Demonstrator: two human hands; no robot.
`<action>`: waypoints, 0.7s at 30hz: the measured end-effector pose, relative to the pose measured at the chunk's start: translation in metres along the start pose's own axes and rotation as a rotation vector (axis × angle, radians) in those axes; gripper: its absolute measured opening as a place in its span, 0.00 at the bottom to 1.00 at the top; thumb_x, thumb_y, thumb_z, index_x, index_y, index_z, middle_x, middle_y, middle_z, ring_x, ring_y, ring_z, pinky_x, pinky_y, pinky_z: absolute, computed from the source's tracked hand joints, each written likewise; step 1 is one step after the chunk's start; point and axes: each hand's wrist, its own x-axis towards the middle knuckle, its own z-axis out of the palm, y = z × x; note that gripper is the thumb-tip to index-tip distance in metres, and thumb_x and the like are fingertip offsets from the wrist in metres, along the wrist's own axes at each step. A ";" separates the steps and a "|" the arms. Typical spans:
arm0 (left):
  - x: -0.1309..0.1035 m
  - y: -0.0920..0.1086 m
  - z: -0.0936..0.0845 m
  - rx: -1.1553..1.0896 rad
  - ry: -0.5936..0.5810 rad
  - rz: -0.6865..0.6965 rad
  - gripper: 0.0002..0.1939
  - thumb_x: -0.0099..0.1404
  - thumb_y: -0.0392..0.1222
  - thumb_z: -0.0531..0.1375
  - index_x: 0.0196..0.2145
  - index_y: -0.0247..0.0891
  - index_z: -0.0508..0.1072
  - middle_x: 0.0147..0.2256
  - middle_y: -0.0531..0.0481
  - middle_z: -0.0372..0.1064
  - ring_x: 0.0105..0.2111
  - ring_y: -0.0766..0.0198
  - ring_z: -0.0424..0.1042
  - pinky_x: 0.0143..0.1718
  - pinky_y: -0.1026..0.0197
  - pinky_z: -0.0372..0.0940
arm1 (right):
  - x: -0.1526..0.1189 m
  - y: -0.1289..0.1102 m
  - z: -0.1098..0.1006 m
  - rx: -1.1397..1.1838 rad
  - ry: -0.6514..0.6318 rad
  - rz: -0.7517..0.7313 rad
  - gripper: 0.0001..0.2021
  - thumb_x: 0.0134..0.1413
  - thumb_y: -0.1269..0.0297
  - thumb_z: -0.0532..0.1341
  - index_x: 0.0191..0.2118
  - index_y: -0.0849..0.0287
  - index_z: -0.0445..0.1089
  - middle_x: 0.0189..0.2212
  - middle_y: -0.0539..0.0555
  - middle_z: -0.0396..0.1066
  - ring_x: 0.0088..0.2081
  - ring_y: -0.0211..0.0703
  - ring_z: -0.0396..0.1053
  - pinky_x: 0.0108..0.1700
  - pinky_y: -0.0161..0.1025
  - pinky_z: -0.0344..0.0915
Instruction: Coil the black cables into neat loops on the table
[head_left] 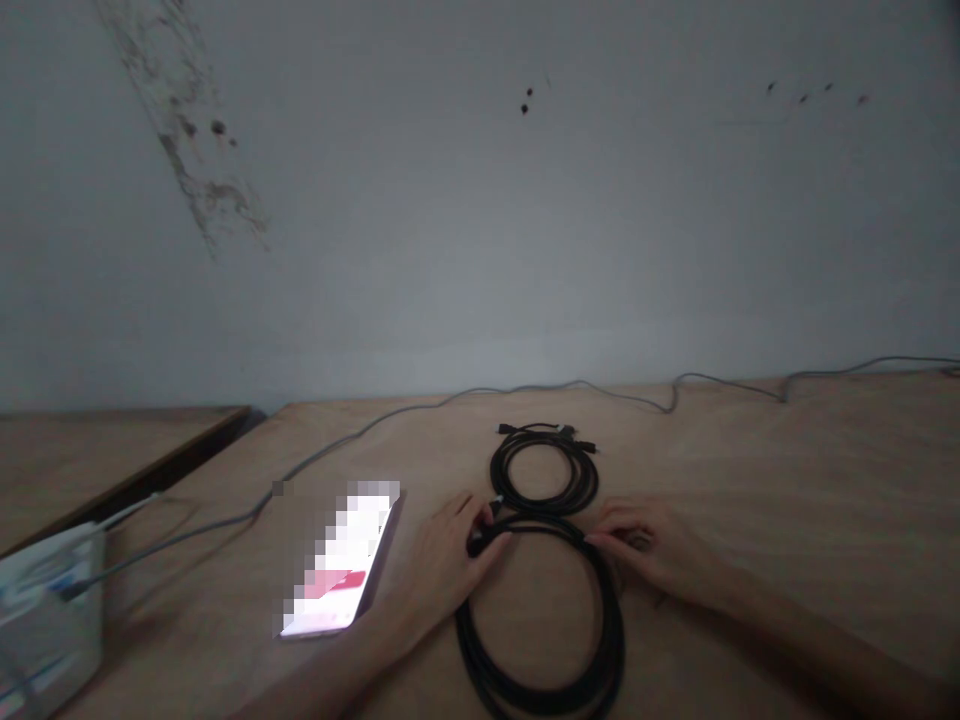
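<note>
Across the lower middle of the head view, a large loop of black cable point(615, 632) lies on the wooden table point(795, 510), its bottom cut off by the frame's lower edge. The left hand point(456, 548) has its thumb and fingers closed on the loop's upper left part, and a small plug point(496, 504) shows by its fingertips. The right hand point(649, 542) pinches the loop at its upper right between thumb and fingertips. Just above, near the frame's centre, sits a smaller coil of black cable point(588, 482) with its plug ends at the top. Left of the left hand lies a phone point(346, 560), tilted, its lit screen partly pixelated. A white box point(84, 610) fills the lower left corner, and from it a grey cord point(405, 411) runs along the table's back edge to the far right. A pale wall point(480, 240) fills the upper half, with a stained patch point(196, 150) at upper left.
</note>
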 end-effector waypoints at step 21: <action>-0.004 0.006 -0.006 -0.035 -0.008 -0.064 0.12 0.69 0.52 0.59 0.37 0.41 0.71 0.32 0.52 0.73 0.31 0.59 0.70 0.31 0.60 0.57 | 0.002 -0.007 0.007 -0.129 0.009 0.189 0.17 0.66 0.54 0.55 0.34 0.58 0.75 0.23 0.51 0.72 0.24 0.41 0.66 0.27 0.36 0.60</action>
